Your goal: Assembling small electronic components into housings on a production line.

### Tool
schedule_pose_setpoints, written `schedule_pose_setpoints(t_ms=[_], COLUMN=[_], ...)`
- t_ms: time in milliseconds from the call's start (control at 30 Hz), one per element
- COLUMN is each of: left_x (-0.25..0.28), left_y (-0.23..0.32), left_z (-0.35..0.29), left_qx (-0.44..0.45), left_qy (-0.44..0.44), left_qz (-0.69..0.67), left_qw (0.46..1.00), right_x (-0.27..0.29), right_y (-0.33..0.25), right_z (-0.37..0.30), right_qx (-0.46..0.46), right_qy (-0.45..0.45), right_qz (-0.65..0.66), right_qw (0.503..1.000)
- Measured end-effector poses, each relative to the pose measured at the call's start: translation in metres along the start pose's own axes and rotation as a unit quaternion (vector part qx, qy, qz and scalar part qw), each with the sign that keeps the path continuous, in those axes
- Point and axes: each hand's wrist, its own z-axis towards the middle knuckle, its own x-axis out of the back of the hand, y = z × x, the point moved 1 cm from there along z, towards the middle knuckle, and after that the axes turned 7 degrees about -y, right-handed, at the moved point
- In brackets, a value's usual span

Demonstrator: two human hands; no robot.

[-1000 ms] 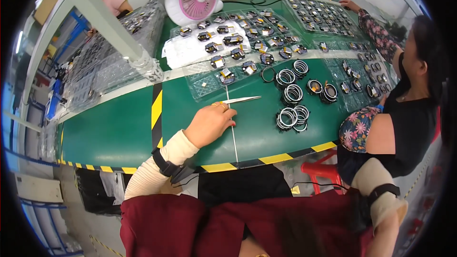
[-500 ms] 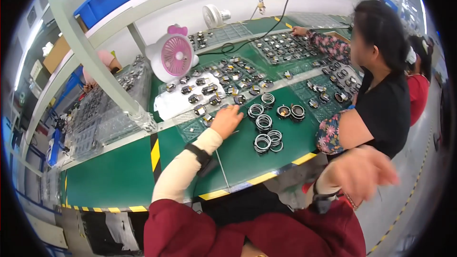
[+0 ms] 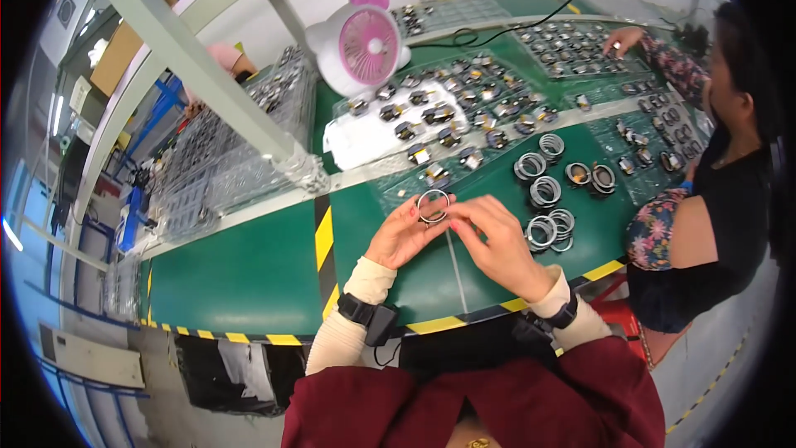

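Note:
A thin silver ring (image 3: 434,206) is held up in front of me, over the near side of the green bench. My left hand (image 3: 396,236), palm turned up, pinches the ring's left edge between thumb and fingers. From the other side my right hand (image 3: 503,242) has its thumb and forefinger closed at the ring's right rim. Just beyond my hands lie small black parts with metal pieces (image 3: 434,174) on a clear plastic tray. Stacks of silver rings (image 3: 545,191) stand to the right of my right hand.
A white and pink fan (image 3: 369,48) stands beyond a white sheet (image 3: 352,139) carrying more small parts. At right, a co-worker's hand (image 3: 623,40) reaches over a parts tray (image 3: 572,73). A grey shelf post (image 3: 199,75) rises at left. Striped tape (image 3: 435,325) edges the bench.
My left hand has drawn back from the parts tray and turned palm up. My right hand has come in from the lower right to meet it. The ring now shows between them.

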Motion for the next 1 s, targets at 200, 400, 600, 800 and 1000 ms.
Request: schedule_pose_setpoints(t_ms=[200, 400, 600, 800, 1000], left_x=[0.027, 0.025, 0.023, 0.027, 0.036], left_y=[0.009, 0.013, 0.008, 0.014, 0.035], left_z=[-0.013, -0.005, -0.020, -0.044, -0.062], left_qx=[-0.028, -0.038, -0.007, 0.077, 0.114], left_qy=[-0.016, 0.087, 0.187, 0.068, 0.067], left_qz=[-0.204, -0.185, -0.242, -0.033, 0.000], left_qw=[0.978, 0.978, 0.952, 0.994, 0.991], right_x=[-0.038, -0.058, -0.069, -0.080, -0.115], right_y=[0.010, -0.005, -0.026, 0.096, 0.152], right_z=[0.025, 0.051, 0.204, 0.351, 0.418], right_qx=[0.013, 0.037, 0.196, 0.228, 0.288], right_qy=[-0.035, -0.041, -0.097, -0.069, -0.122], right_qz=[-0.001, -0.013, -0.308, -0.436, -0.268], right_qw=[0.999, 0.998, 0.926, 0.868, 0.911])
